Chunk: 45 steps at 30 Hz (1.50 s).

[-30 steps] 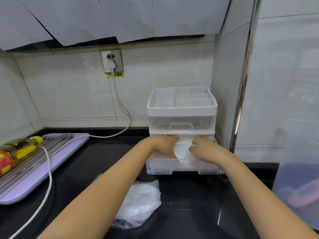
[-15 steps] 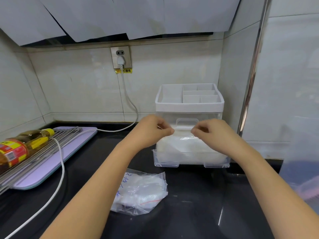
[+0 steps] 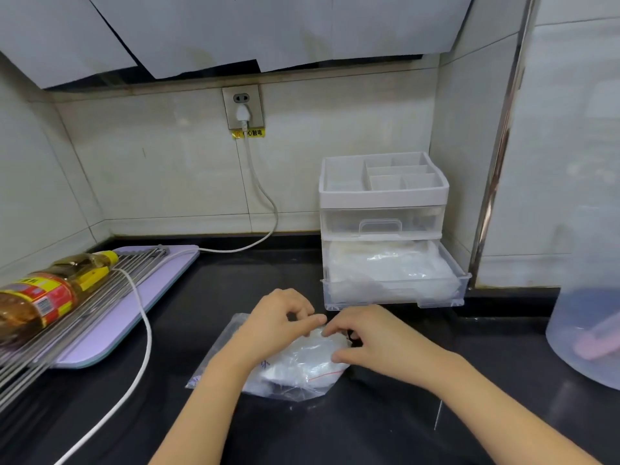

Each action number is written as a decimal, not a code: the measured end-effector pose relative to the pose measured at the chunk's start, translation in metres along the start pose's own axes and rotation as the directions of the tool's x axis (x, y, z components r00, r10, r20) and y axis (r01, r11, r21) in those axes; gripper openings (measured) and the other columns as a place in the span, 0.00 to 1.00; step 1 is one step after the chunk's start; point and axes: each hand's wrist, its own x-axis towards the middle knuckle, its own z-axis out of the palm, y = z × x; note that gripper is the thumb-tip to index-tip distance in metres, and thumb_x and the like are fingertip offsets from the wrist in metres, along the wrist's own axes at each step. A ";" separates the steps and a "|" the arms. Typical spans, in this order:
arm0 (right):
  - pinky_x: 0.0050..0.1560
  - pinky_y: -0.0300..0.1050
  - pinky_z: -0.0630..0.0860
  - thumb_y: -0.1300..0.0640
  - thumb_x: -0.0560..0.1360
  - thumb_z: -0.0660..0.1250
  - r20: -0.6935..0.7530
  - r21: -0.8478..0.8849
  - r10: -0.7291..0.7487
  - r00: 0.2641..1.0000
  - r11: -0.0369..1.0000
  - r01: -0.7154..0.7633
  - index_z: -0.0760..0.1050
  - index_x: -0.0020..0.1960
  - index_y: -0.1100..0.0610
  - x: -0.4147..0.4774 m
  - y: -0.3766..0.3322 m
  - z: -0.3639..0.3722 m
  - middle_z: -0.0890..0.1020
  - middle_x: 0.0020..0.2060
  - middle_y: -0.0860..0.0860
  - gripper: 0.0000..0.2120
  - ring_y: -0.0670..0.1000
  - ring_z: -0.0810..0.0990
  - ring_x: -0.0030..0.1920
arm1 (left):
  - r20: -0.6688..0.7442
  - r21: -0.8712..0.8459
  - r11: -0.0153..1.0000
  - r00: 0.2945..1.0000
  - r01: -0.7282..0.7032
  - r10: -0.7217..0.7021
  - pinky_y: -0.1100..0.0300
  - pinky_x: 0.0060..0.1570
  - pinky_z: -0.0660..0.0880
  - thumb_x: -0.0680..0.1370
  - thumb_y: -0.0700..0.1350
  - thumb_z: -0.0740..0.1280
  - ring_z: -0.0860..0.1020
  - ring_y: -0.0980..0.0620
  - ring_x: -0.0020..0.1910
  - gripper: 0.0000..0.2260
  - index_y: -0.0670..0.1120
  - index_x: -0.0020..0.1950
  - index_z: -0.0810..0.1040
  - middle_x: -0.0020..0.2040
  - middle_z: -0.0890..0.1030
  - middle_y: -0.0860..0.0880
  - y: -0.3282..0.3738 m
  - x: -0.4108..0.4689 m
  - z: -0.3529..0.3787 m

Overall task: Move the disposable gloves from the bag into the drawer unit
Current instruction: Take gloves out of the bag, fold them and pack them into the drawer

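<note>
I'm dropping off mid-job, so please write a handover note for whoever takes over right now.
Left hand: fingers pinch the zip bag near its mouth.
Right hand: fingers and thumb grip the same bag.
The bag lies on the black countertop before the drawer unit, with bagged gloves inside.
Done: lower drawer is open, with a glove pile in it.
Left: move the bagged gloves into it.
</note>
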 end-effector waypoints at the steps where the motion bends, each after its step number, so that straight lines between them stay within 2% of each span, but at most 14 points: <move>1: 0.49 0.32 0.70 0.48 0.72 0.70 0.003 -0.012 -0.015 1.000 1.000 0.015 0.77 0.60 0.44 0.003 -0.002 0.004 0.79 0.53 0.40 0.16 0.35 0.72 0.44 | 0.018 0.035 0.999 1.000 -0.018 0.017 0.73 0.48 0.68 0.73 0.51 0.72 0.73 0.62 0.51 0.14 0.55 0.28 0.76 0.46 0.79 0.59 -0.002 0.000 0.001; 4: 0.46 0.34 0.69 0.51 0.74 0.69 -0.010 -0.040 -0.052 0.999 0.998 0.052 0.81 0.54 0.49 0.011 -0.007 0.010 0.81 0.48 0.43 0.09 0.37 0.71 0.40 | 0.074 0.107 0.993 0.996 -0.057 0.049 0.77 0.50 0.63 0.74 0.48 0.71 0.68 0.63 0.58 0.05 0.55 0.38 0.83 0.54 0.76 0.62 -0.007 -0.001 0.000; 7: 0.47 0.38 0.70 0.54 0.76 0.66 -0.017 -0.108 -0.056 0.998 0.993 0.053 0.81 0.48 0.53 0.018 -0.009 0.012 0.82 0.46 0.46 0.07 0.42 0.74 0.43 | 0.159 0.079 0.994 0.986 -0.072 0.059 0.67 0.67 0.57 0.73 0.46 0.70 0.65 0.68 0.61 0.05 0.53 0.45 0.85 0.59 0.74 0.63 -0.012 -0.005 -0.002; 9: 0.47 0.40 0.70 0.55 0.77 0.64 -0.003 -0.142 -0.049 0.999 0.989 0.048 0.80 0.47 0.54 0.020 -0.008 0.015 0.81 0.46 0.46 0.07 0.44 0.75 0.45 | 0.230 0.094 0.990 0.970 -0.107 0.083 0.63 0.73 0.45 0.73 0.45 0.69 0.64 0.69 0.63 0.08 0.53 0.49 0.85 0.63 0.73 0.60 -0.014 -0.006 -0.001; 11: 0.47 0.40 0.71 0.56 0.77 0.63 0.005 -0.135 -0.053 0.999 0.989 0.054 0.78 0.46 0.55 0.020 -0.005 0.017 0.80 0.45 0.46 0.06 0.45 0.75 0.44 | 0.264 0.113 0.984 0.959 -0.135 0.101 0.63 0.72 0.39 0.72 0.46 0.71 0.63 0.66 0.68 0.08 0.53 0.50 0.85 0.67 0.72 0.58 -0.016 -0.005 0.001; 14: 0.47 0.38 0.72 0.56 0.76 0.64 -0.028 -0.069 -0.067 0.997 0.995 0.065 0.78 0.45 0.52 0.018 -0.001 0.019 0.80 0.42 0.44 0.05 0.44 0.76 0.44 | 0.280 0.137 0.979 0.954 -0.151 0.108 0.63 0.72 0.37 0.71 0.49 0.73 0.59 0.62 0.72 0.09 0.53 0.50 0.84 0.69 0.71 0.57 -0.020 -0.005 0.004; 23: 0.43 0.29 0.69 0.57 0.75 0.67 -0.147 0.072 -0.028 0.989 0.997 0.039 0.79 0.41 0.51 0.010 0.005 0.014 0.79 0.38 0.41 0.05 0.39 0.75 0.41 | 0.306 0.223 0.959 0.947 -0.174 0.101 0.66 0.69 0.33 0.72 0.47 0.72 0.57 0.59 0.74 0.10 0.50 0.52 0.83 0.71 0.69 0.54 -0.022 -0.003 0.005; 26: 0.41 0.29 0.69 0.57 0.76 0.66 -0.180 0.108 0.014 0.983 0.994 0.005 0.76 0.42 0.49 0.008 0.007 0.013 0.79 0.37 0.41 0.06 0.40 0.75 0.40 | 0.296 0.217 0.964 0.951 -0.155 0.086 0.64 0.70 0.34 0.72 0.49 0.73 0.56 0.59 0.74 0.09 0.50 0.51 0.84 0.71 0.69 0.54 -0.022 -0.003 0.002; 31: 0.35 0.32 0.69 0.58 0.79 0.62 -0.212 0.258 0.117 0.970 0.964 -0.060 0.71 0.42 0.49 0.008 0.010 0.014 0.78 0.31 0.45 0.08 0.41 0.75 0.32 | 0.172 0.189 0.969 0.977 -0.161 0.129 0.61 0.74 0.37 0.70 0.56 0.74 0.61 0.63 0.70 0.08 0.54 0.41 0.84 0.65 0.74 0.57 -0.014 -0.002 -0.002; 34: 0.38 0.34 0.74 0.57 0.78 0.64 -0.215 0.424 0.157 0.964 0.904 -0.053 0.75 0.44 0.52 0.007 0.010 0.012 0.81 0.33 0.50 0.05 0.43 0.78 0.33 | 0.106 0.100 0.976 0.977 -0.196 0.185 0.66 0.73 0.40 0.68 0.54 0.76 0.70 0.68 0.61 0.06 0.58 0.38 0.80 0.56 0.77 0.62 -0.004 -0.002 0.000; 37: 0.38 0.30 0.73 0.56 0.76 0.68 -0.214 0.521 0.168 0.962 0.853 -0.033 0.78 0.44 0.51 0.007 0.010 0.009 0.81 0.32 0.46 0.02 0.41 0.78 0.33 | 0.061 0.009 0.982 0.981 -0.188 0.187 0.70 0.72 0.48 0.70 0.50 0.76 0.77 0.65 0.50 0.05 0.54 0.37 0.81 0.45 0.82 0.60 0.001 -0.003 0.005; 39: 0.40 0.32 0.74 0.55 0.72 0.72 -0.191 0.566 0.182 0.964 0.824 -0.043 0.78 0.44 0.49 0.007 0.011 0.008 0.81 0.32 0.45 0.04 0.42 0.78 0.34 | 0.038 -0.080 0.989 0.991 -0.124 0.128 0.69 0.69 0.59 0.72 0.48 0.74 0.78 0.64 0.46 0.05 0.49 0.37 0.83 0.40 0.82 0.59 0.001 -0.004 0.004; 41: 0.42 0.37 0.77 0.55 0.69 0.76 -0.177 0.566 0.204 0.963 0.821 -0.070 0.79 0.44 0.49 0.006 0.014 0.007 0.82 0.35 0.47 0.07 0.44 0.78 0.36 | 0.053 -0.141 0.989 0.997 -0.040 0.048 0.67 0.60 0.69 0.74 0.47 0.72 0.79 0.64 0.45 0.06 0.47 0.40 0.85 0.40 0.83 0.58 0.002 -0.006 0.001; 45: 0.44 0.44 0.79 0.59 0.66 0.77 -0.163 0.525 0.224 0.961 0.844 -0.108 0.80 0.42 0.51 0.006 0.016 0.006 0.83 0.37 0.50 0.08 0.48 0.80 0.37 | 0.084 -0.151 0.988 0.996 0.026 -0.014 0.69 0.50 0.72 0.77 0.48 0.68 0.79 0.64 0.46 0.07 0.48 0.45 0.85 0.44 0.84 0.58 0.000 -0.006 -0.001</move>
